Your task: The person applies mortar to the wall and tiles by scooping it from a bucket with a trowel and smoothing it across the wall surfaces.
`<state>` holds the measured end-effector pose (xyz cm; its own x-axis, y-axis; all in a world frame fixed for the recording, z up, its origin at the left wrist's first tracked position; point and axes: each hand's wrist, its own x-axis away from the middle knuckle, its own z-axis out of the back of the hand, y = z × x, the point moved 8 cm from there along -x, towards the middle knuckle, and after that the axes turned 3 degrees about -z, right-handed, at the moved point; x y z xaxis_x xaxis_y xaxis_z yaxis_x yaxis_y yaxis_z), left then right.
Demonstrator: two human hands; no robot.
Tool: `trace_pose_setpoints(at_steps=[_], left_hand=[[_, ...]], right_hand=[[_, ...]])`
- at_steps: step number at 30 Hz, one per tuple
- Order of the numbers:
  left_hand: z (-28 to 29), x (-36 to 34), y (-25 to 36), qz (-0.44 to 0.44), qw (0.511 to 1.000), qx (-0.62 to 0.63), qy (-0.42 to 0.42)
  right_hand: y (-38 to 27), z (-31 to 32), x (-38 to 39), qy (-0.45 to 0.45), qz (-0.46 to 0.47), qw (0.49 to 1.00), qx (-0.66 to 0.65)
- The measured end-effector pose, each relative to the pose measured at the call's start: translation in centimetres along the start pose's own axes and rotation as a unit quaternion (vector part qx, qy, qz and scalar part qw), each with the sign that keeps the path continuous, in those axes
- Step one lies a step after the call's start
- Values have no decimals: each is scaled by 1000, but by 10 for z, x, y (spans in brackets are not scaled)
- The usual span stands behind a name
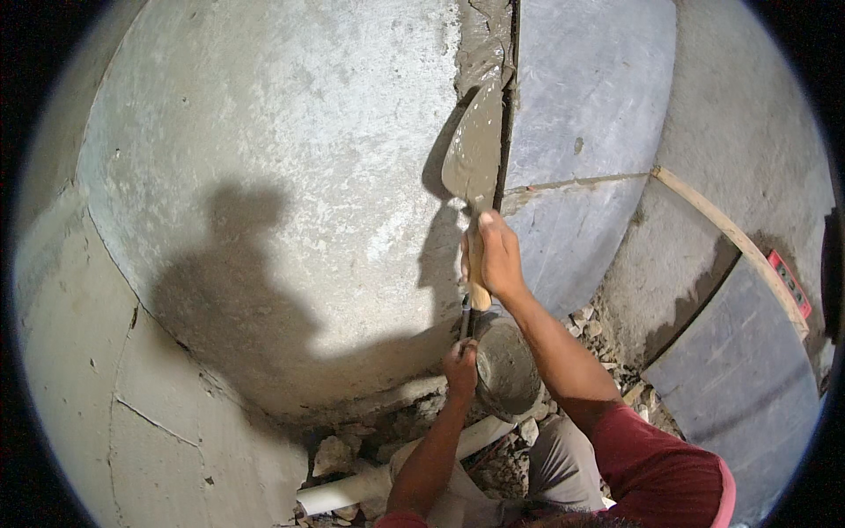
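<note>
My right hand (498,255) is closed around the wooden handle of a trowel (476,154), its blade pointing up and smeared with wet grey mortar. The blade lies at the strip of wet mortar (483,40) that runs down the wall beside a grey panel (588,88). Lower down, my left hand (460,368) grips a thin dark bar (466,315) next to the rim of a round bucket (508,409). Grey mortar coats the inside of that bucket. Whether the bar belongs to the bucket cannot be made out.
Rubble (333,458) and a pale pipe (348,493) lie along the foot of the wall. To the right, a curved-looking wooden strip (713,220) borders a second grey panel (739,361), with a red level-like tool (789,283) beside it. My shadow falls on the pale wall (264,106).
</note>
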<state>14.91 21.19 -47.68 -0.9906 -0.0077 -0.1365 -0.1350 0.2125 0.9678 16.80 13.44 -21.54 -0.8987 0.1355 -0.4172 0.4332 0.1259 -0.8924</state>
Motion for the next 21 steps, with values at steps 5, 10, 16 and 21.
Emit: trace_pose_setpoints(at_steps=[5,10,16,21], left_hand=[[-9,3,-6,11,999,1,-35],[-2,1,-24,32,999,-5,-23],[3,-3,-23,23,999,-32,-14],[-5,-5,-16,69,997,26,-38]], right_hand=[[-25,5,-31,78,88,987,110],[10,-15,24,58,-63,996,22],[31,-5,44,28,-61,998,5],[30,9,2,62,-24,997,-29]])
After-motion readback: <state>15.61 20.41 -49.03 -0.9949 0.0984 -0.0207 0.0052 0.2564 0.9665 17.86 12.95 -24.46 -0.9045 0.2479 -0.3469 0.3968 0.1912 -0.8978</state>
